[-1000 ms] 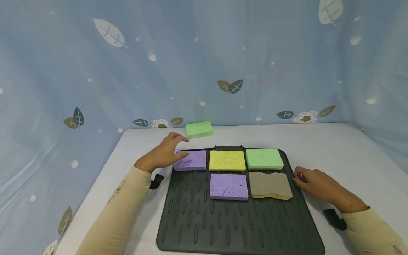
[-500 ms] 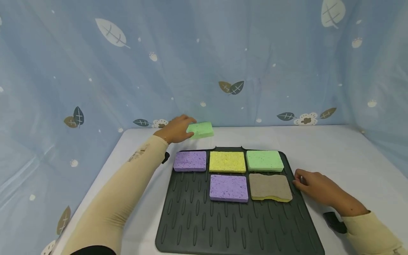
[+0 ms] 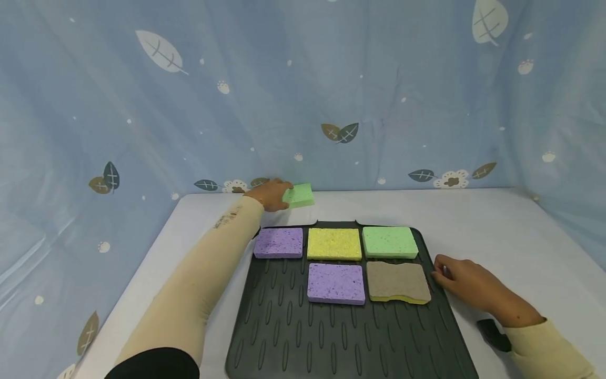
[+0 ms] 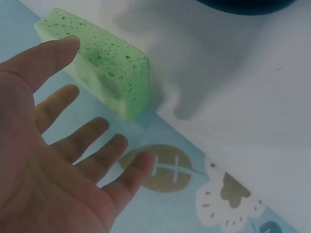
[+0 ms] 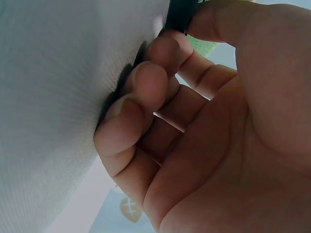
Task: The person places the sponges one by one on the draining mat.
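Note:
At the table's back edge lies a light green sponge [image 3: 301,196]. My left hand [image 3: 270,195] reaches to its left end, overlapping it in the head view. The left wrist view shows the fingers spread and relaxed, with the thumb [image 4: 58,56] in front of the green sponge's pitted face. My right hand [image 3: 468,281] is at the right edge of a dark ribbed mat [image 3: 293,342], its fingers curled against the white table. Between thumb and forefinger it pinches the mat's edge [image 5: 180,17] in the right wrist view.
Across the mat's back row lie a purple sponge [image 3: 278,243], a yellow sponge [image 3: 334,243] and another green sponge [image 3: 390,242]. In front of them are a second purple sponge [image 3: 336,284] and a grey-brown-topped yellow sponge [image 3: 399,281]. A blue patterned curtain [image 3: 303,95] hangs behind the table.
My left hand has moved from over the back-left purple sponge away to the far green sponge at the table's back edge. The right hand has stayed at the mat's edge.

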A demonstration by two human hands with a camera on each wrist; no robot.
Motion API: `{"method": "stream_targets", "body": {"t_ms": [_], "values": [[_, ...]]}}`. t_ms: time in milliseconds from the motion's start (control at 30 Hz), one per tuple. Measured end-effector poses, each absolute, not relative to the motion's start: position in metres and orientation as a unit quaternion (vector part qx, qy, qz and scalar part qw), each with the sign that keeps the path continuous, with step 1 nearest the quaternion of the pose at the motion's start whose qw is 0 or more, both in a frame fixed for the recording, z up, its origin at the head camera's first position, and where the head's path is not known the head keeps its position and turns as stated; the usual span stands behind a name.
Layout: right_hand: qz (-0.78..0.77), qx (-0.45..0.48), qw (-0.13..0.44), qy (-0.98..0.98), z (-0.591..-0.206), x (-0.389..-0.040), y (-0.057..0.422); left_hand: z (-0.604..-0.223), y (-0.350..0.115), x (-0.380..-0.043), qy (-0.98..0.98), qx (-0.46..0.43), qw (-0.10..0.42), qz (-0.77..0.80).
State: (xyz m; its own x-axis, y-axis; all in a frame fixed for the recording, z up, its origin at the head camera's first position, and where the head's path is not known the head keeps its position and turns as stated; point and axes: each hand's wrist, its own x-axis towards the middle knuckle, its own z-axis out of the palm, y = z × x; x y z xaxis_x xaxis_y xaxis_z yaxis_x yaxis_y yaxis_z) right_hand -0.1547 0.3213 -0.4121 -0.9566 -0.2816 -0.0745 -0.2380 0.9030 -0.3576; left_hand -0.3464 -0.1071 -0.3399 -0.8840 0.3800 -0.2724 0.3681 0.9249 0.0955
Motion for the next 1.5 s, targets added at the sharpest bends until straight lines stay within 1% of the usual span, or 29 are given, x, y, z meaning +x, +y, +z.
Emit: {"method": "stream_targets", "body": {"t_ms": [400,600,733,833,1000,1233,1400,1500], "values": [[-0.172,-0.139,0.067,0.973,-0.409,-0.152,0.315,-0.343,-0.113,-0.344,0.973,0.172,0.153,0.033],[-0.173,-0.134,0.075,0.973,-0.410,-0.149,0.315,-0.340,-0.119,-0.341,0.966,0.195,0.164,0.049],[-0.173,-0.140,0.064,0.973,-0.410,-0.149,0.314,-0.336,-0.129,-0.338,0.964,0.214,0.144,0.065],[-0.172,-0.139,0.062,0.973,-0.410,-0.149,0.313,-0.334,-0.139,-0.329,0.961,0.228,0.124,0.091],[-0.172,-0.137,0.060,0.974,-0.410,-0.152,0.314,-0.327,-0.153,-0.295,0.954,0.260,0.087,0.124],[-0.176,-0.133,0.064,0.973,-0.413,-0.157,0.311,-0.324,-0.174,-0.222,0.947,0.298,0.036,0.117],[-0.170,-0.131,0.064,0.975,-0.412,-0.157,0.314,-0.335,-0.184,-0.178,0.942,0.315,0.016,0.115],[-0.168,-0.127,0.061,0.976,-0.411,-0.154,0.319,-0.345,-0.182,-0.160,0.936,0.334,0.022,0.112]]}}
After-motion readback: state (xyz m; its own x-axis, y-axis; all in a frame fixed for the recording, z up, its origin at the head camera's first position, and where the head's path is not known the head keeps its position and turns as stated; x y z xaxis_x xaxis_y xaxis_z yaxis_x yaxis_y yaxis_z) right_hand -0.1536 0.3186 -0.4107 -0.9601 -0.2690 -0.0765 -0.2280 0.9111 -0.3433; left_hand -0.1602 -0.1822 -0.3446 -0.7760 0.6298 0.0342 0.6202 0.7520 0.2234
